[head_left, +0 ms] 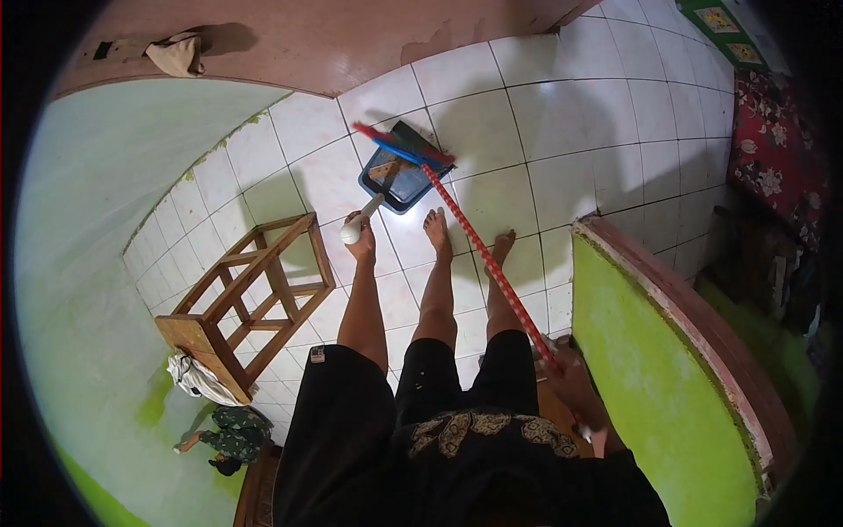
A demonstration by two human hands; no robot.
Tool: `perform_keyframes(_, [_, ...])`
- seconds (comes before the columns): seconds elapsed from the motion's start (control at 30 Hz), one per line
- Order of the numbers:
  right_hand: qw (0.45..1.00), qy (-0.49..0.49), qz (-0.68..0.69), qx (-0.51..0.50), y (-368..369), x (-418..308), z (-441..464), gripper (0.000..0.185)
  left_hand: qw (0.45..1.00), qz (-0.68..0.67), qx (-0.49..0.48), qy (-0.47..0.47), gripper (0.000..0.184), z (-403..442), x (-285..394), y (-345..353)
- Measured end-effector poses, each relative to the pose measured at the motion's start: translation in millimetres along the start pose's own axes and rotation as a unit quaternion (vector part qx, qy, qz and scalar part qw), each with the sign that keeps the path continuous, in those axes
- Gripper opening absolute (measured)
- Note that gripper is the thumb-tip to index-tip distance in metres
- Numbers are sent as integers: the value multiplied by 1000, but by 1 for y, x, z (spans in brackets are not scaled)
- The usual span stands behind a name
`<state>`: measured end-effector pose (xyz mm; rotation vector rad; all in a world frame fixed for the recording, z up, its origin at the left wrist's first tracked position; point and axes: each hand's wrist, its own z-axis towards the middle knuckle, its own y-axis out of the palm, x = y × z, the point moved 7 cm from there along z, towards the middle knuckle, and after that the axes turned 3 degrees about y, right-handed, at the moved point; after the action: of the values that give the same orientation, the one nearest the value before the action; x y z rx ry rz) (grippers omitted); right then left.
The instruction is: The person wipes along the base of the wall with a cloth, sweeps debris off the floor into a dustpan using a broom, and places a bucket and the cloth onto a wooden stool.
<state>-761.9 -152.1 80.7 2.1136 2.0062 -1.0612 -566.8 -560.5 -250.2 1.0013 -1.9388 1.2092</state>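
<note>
dustpan point(413, 186) sits on the floor point(479, 114) beneath the head of the broom point(479, 245), left hand point(363, 246) fingers curled round its handle, right hand point(571, 373) fingers wrapping the pole, seemingly mid-stroke, the next move calling for 2 steady grips.

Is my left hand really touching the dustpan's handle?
Touching. The head view shows your left hand wrapped around the dustpan handle, with its rounded white end poking out past your fingers.
</note>
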Motion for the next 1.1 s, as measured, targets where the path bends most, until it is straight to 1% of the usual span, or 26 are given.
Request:
perform_keyframes(0.03, [1000,0,-17,-4,-3,-2,-8,44,1000,23,-9,10,19,0,-1,-1])
perform_keyframes(0.13, [996,18,77,37,-15,-7,-2,43,996,33,-16,82,22,4,-13,-5])
perform_keyframes(0.17, [997,27,58,37,-16,-4,11,43,996,20,-16,86,22,3,-13,-4])
perform_keyframes(0.23, [998,44,23,36,-9,9,48,44,998,11,-16,60,22,-5,-3,-1])
perform_keyframes(0.27, [997,54,54,31,-2,10,55,44,999,11,-14,47,21,-5,-7,-2])
perform_keyframes(0.3, [994,63,86,24,8,10,62,44,998,8,-4,56,22,-4,-8,-2])
perform_keyframes(0.33, [990,74,119,17,20,15,68,45,997,44,-9,66,22,-3,-8,-3])
perform_keyframes(0.37, [983,-90,119,109,40,35,67,44,998,37,-13,57,22,-1,-7,-2])
perform_keyframes(0.47, [998,46,41,-11,29,1,32,43,1000,18,-8,24,23,-4,-3,-2])
perform_keyframes(0.53, [999,-20,26,8,9,-30,8,41,1000,13,-8,13,23,-5,-3,-5])
perform_keyframes(0.6, [994,49,95,17,10,-18,-23,39,999,18,-24,13,21,-7,-4,-12])
perform_keyframes(0.63, [988,84,129,25,8,-11,-35,39,998,15,-37,38,21,-9,0,-17])
perform_keyframes(0.67, [985,114,124,29,2,-10,-43,38,998,26,-43,44,22,-9,2,-23])
perform_keyframes(0.73, [978,170,112,34,-13,-5,-58,37,995,-5,-60,81,23,-13,10,-37])
perform_keyframes(0.77, [979,184,82,33,-16,5,-64,39,993,-4,-77,86,23,-18,19,-46])
perform_keyframes(0.8, [978,197,53,32,-19,21,-71,40,995,2,-74,72,22,-17,17,-56])
perform_keyframes(0.87, [975,205,58,62,-15,53,-81,42,994,-7,-76,78,22,-15,16,-73])
perform_keyframes(0.93, [965,194,122,125,-1,83,-82,42,993,-9,-80,83,22,-10,7,-87])
perform_keyframes(1.0, [960,248,106,80,18,97,-76,42,995,-3,-65,73,22,-4,-10,-96])
perform_keyframes(1.03, [954,276,99,58,27,101,-75,42,995,63,-52,60,22,-3,-12,-100])
perform_keyframes(1.1, [941,328,83,14,46,107,-70,42,996,49,-50,56,22,-1,-14,-97])
